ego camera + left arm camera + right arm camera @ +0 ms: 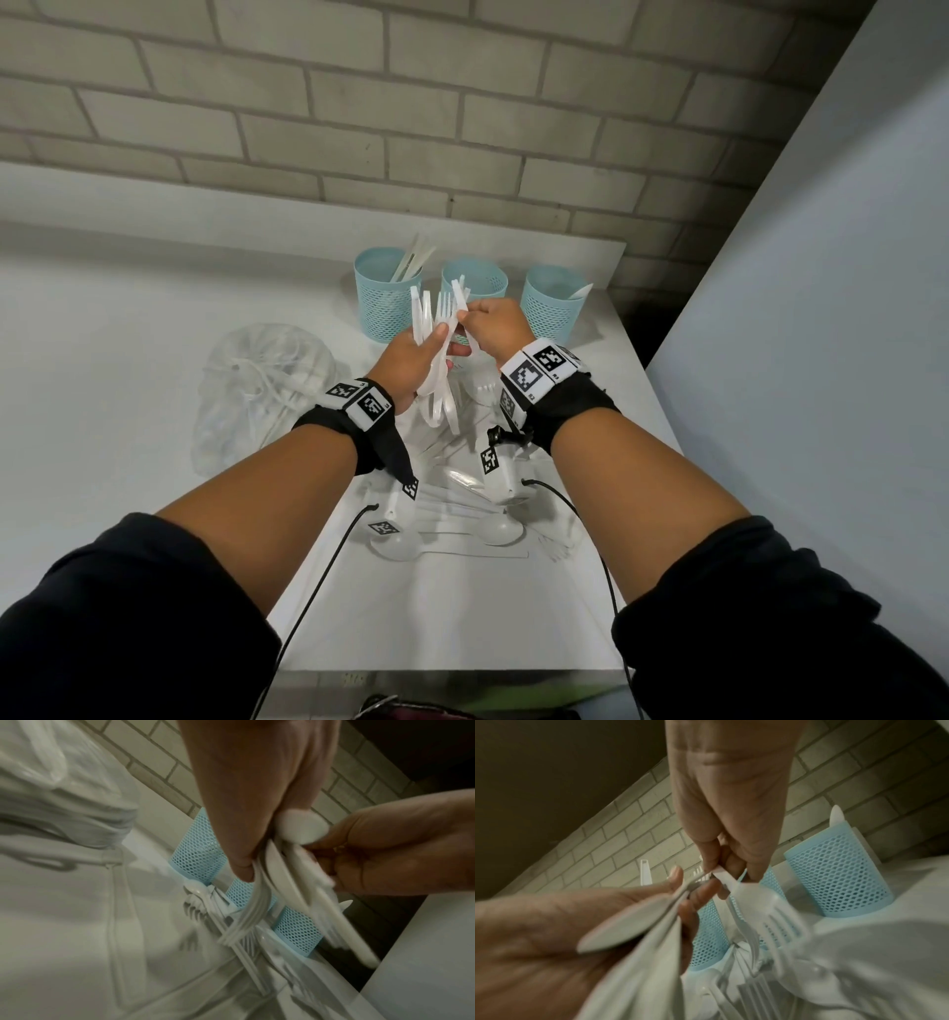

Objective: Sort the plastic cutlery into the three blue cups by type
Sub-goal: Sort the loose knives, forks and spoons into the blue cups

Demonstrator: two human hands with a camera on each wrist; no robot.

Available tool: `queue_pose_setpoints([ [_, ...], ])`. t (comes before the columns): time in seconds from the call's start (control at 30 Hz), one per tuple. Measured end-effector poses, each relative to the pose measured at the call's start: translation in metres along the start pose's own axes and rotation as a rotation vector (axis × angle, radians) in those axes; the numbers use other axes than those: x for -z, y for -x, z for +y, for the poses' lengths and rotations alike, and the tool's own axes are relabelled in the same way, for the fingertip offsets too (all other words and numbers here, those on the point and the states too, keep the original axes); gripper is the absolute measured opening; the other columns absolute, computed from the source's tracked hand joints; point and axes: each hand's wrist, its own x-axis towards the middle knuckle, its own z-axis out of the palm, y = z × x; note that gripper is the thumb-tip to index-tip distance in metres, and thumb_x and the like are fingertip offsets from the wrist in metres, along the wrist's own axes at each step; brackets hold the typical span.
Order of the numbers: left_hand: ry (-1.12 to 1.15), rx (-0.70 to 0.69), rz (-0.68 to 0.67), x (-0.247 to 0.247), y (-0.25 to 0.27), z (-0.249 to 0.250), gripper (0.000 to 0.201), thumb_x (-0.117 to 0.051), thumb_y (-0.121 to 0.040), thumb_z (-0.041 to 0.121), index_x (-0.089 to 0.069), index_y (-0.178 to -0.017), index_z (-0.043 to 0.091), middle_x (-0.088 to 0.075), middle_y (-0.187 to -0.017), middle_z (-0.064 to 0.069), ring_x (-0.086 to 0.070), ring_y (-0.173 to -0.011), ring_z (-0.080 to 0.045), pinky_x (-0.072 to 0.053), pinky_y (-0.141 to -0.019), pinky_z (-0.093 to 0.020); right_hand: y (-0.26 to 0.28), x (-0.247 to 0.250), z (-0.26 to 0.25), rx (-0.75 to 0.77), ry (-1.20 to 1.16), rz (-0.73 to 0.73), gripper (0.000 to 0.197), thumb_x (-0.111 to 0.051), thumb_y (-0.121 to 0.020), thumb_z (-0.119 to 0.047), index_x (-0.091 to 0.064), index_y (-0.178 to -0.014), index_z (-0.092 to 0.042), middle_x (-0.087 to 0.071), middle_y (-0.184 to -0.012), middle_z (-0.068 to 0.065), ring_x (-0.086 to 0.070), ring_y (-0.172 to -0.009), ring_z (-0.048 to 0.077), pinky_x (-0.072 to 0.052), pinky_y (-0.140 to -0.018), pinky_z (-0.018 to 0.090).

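Pale brick wall (pixel 359 118) is running along the far side of the white table (pixel 128 318) I am working at. On the left a crumpled clear plastic bag (pixel 262 390) is lying. At the far edge three blue mesh cups are standing in a row: the left cup (pixel 386 303) is holding a few white handles, the middle cup (pixel 480 280) is partly hidden behind my hands, and the right cup (pixel 552 308) is holding one piece. Loose white cutlery (pixel 462 519) is lying scattered on the near part of the table, under my wrists. My left hand (pixel 411 367) is gripping a mixed bunch of forks and spoons (pixel 436 349), fingers curled round it. My right hand (pixel 495 329) is pinching the handle of one fork (pixel 765 902) beside that bunch.
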Motion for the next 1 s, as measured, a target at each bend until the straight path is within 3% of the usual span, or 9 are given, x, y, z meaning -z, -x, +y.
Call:
queue_pose_setpoints([
  [0.13, 0.035, 0.005, 0.056, 0.003, 0.000, 0.000, 0.025, -0.048, -0.097, 0.021, -0.057, -0.117, 0.010, -0.067, -0.087, -0.004, -0.067, -0.066, 0.000, -0.051, -0.061, -0.014, 0.001, 0.004, 0.004, 0.032, 0.130, 0.008, 0.025, -0.053, -0.092, -0.018, -0.070, -0.089, -0.001, -0.070, -0.088, 0.013, -0.062, -0.078, 0.023, -0.052, -0.079, 0.039],
  [0.23, 0.046, 0.055, 0.085, 0.006, 0.000, 0.000, 0.020, -0.054, -0.094, 0.020, -0.058, -0.110, 0.009, -0.066, -0.082, -0.004, -0.065, -0.063, -0.002, -0.051, -0.064, -0.020, 0.003, 0.008, 0.007, -0.002, 0.013, 0.051, 0.025, -0.045, -0.098, -0.024, -0.062, -0.094, -0.007, -0.065, -0.075, 0.008, -0.059, -0.060, 0.017, -0.046, -0.052, 0.022],
  [0.3, 0.052, 0.076, 0.100, 0.007, 0.000, 0.000, 0.016, -0.056, -0.093, 0.020, -0.058, -0.105, 0.011, -0.064, -0.080, -0.003, -0.060, -0.066, -0.008, -0.048, -0.065, -0.022, 0.006, 0.012, 0.007, -0.038, -0.161, 0.053, 0.025, -0.038, -0.101, -0.025, -0.055, -0.096, -0.007, -0.055, -0.065, 0.006, -0.052, -0.052, 0.015, -0.043, -0.044, 0.018],
  [0.47, 0.106, 0.098, 0.119, 0.007, 0.002, -0.002, 0.005, -0.058, -0.091, 0.018, -0.061, -0.087, 0.017, -0.065, -0.065, 0.002, -0.057, -0.061, -0.011, -0.049, -0.066, -0.023, 0.007, 0.013, 0.005, -0.169, -0.398, -0.109, 0.024, -0.037, -0.100, -0.011, -0.055, -0.114, -0.005, -0.044, -0.065, 0.005, -0.041, -0.055, 0.013, -0.038, -0.054, 0.023],
  [0.53, 0.135, 0.096, 0.114, 0.007, 0.002, -0.002, 0.006, -0.058, -0.091, 0.016, -0.061, -0.086, 0.013, -0.064, -0.066, -0.001, -0.058, -0.059, -0.010, -0.051, -0.067, -0.024, 0.008, 0.013, 0.005, -0.211, -0.483, -0.144, 0.018, -0.038, -0.097, -0.002, -0.056, -0.102, -0.001, -0.044, -0.067, 0.008, -0.043, -0.058, 0.014, -0.041, -0.056, 0.024],
  [0.63, 0.167, 0.095, 0.091, 0.007, 0.004, -0.001, 0.004, -0.057, -0.092, 0.014, -0.060, -0.089, 0.012, -0.061, -0.072, -0.005, -0.059, -0.060, -0.011, -0.053, -0.067, -0.022, 0.012, 0.015, 0.006, -0.244, -0.532, -0.137, 0.014, -0.039, -0.100, -0.011, -0.051, -0.095, -0.006, -0.048, -0.075, 0.008, -0.054, -0.064, 0.017, -0.054, -0.056, 0.031],
  [0.73, 0.180, 0.092, 0.080, 0.008, 0.005, 0.000, 0.005, -0.056, -0.092, 0.014, -0.060, -0.090, 0.012, -0.060, -0.074, -0.006, -0.059, -0.058, -0.009, -0.053, -0.064, -0.019, 0.011, 0.019, 0.012, -0.245, -0.398, -0.131, 0.020, -0.031, -0.102, -0.029, -0.043, -0.104, -0.014, -0.049, -0.080, 0.008, -0.056, -0.063, 0.017, -0.053, -0.046, 0.026],
  [0.8, 0.172, 0.090, 0.084, 0.010, 0.004, 0.000, 0.005, -0.056, -0.093, 0.015, -0.059, -0.089, 0.013, -0.060, -0.076, -0.006, -0.059, -0.059, -0.009, -0.052, -0.064, -0.019, 0.008, 0.021, 0.017, -0.216, -0.289, -0.150, 0.024, -0.029, -0.102, -0.035, -0.044, -0.097, -0.016, -0.046, -0.074, 0.007, -0.047, -0.054, 0.013, -0.041, -0.039, 0.018],
  [1.0, 0.184, 0.105, 0.070, 0.012, 0.000, -0.003, 0.018, -0.051, -0.095, 0.015, -0.053, -0.111, 0.007, -0.062, -0.084, -0.009, -0.061, -0.072, -0.014, -0.055, -0.066, -0.017, 0.002, 0.028, 0.030, -0.160, -0.255, -0.266, 0.017, -0.045, -0.098, -0.011, -0.060, -0.106, -0.015, -0.050, -0.073, 0.004, -0.050, -0.062, 0.014, -0.045, -0.051, 0.021],
])
